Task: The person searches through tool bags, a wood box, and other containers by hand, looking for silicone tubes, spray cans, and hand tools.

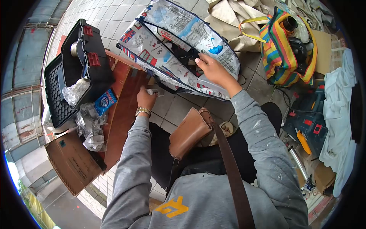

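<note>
A large white printed bag (217,45) with dark blue edging lies open on the tiles, dark items inside it. My right hand (214,68) is over its opening, thumb and fingers close together near the dark edge; what they hold, if anything, is hidden. Beside the bag's lower left corner, my left hand (146,98) is closed around a small white printed item (155,92), next to the reddish-brown board (122,91). A brown leather pouch (190,133) on a strap hangs in front of my body.
An open black toolbox (95,63) with red latches stands at the left, above plastic wrapping (90,126) and a cardboard box (76,162). On the right are a striped bag (280,53), a yellow-handled tool (304,142) and white cloth (337,114).
</note>
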`<state>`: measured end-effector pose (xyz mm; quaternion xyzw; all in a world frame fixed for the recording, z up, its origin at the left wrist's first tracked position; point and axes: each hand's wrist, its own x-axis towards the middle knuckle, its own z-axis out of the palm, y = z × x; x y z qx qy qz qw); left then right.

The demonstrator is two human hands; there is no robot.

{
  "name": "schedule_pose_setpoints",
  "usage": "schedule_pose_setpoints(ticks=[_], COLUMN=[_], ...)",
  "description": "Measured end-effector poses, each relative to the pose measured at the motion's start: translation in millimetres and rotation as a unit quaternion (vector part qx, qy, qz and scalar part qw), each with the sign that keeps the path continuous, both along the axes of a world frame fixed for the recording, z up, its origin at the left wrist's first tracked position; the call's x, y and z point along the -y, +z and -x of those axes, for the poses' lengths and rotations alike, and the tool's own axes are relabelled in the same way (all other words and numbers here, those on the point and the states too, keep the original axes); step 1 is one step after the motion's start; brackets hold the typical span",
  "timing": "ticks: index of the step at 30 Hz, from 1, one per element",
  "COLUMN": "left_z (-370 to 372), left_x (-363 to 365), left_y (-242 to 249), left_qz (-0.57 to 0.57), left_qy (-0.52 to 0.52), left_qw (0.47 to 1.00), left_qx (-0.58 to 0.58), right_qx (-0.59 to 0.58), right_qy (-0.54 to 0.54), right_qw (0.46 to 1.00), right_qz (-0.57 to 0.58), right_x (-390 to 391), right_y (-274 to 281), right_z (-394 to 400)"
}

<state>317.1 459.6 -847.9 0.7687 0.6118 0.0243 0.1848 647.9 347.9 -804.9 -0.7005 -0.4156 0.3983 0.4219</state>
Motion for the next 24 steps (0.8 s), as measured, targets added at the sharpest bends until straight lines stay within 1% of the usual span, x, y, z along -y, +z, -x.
schedule_pose_setpoints(ticks=[2, 3, 4, 6, 7, 8, 10, 12, 13, 14, 15, 16, 18, 19, 20, 21, 22, 24], left_z=[0, 1, 1, 3, 5, 9, 17, 24, 24, 11, 9, 5, 10, 15, 18, 18, 17, 15], left_x=[-5, -8, -11, -18, -22, -23, -25, -39, -41, -32, -29, -27, -35, -39, -47, -56, -65, -82], left_y=[-37, -54, -66, -73, -69, -64, -53, -30, -11, 35, 60, 92, 119, 121, 120, 118, 109, 90], left_qz=[-0.024, -0.018, -0.011, -0.014, -0.013, -0.014, -0.024, -0.03, -0.033, -0.055, -0.151, -0.172, -0.219, -0.222, -0.226, -0.23, -0.233, -0.226], left_qy=[-0.007, -0.001, 0.005, -0.013, -0.032, -0.031, -0.089, -0.081, -0.073, -0.042, -0.081, -0.089, -0.134, -0.133, -0.185, -0.239, -0.244, -0.252], left_qw=[1.0, 1.0, 1.0, 1.0, 0.999, 0.999, 0.994, 0.995, 0.996, 0.995, 0.979, 0.977, 0.964, 0.963, 0.954, 0.941, 0.938, 0.938], left_qx=[0.012, 0.008, 0.005, 0.022, 0.037, 0.036, 0.057, 0.042, 0.027, 0.075, 0.112, 0.094, 0.067, 0.072, 0.07, 0.067, 0.073, 0.073], right_qx=[0.045, 0.075, 0.052, 0.057, 0.056, 0.053, 0.049, 0.023, 0.028, -0.008, -0.016, -0.023, -0.006, -0.011, -0.013, 0.034, 0.082, 0.15], right_qy=[-0.016, -0.052, -0.08, -0.128, -0.128, -0.126, -0.12, -0.119, -0.13, -0.15, -0.158, -0.165, -0.162, -0.165, -0.169, -0.161, -0.162, -0.104], right_qw=[0.997, 0.994, 0.99, 0.981, 0.98, 0.98, 0.979, 0.978, 0.974, 0.965, 0.958, 0.951, 0.948, 0.944, 0.938, 0.953, 0.951, 0.969], right_qz=[-0.057, -0.063, -0.102, -0.137, -0.14, -0.146, -0.155, -0.169, -0.184, -0.217, -0.239, -0.261, -0.274, -0.287, -0.302, -0.256, -0.25, -0.166], right_x=[-19, -18, -20, -15, -12, -10, -11, -14, -15, -15, -16, -16, -16, -17, -18, -18, -18, -19], right_y=[-37, -28, -41, -28, -22, -16, -6, -1, 6, 20, 25, 28, 35, 34, 35, 34, 36, 38], right_z=[-10, -11, -16, -17, -18, -19, -22, -23, -24, -21, -25, -31, -37, -38, -41, -41, -34, -21])
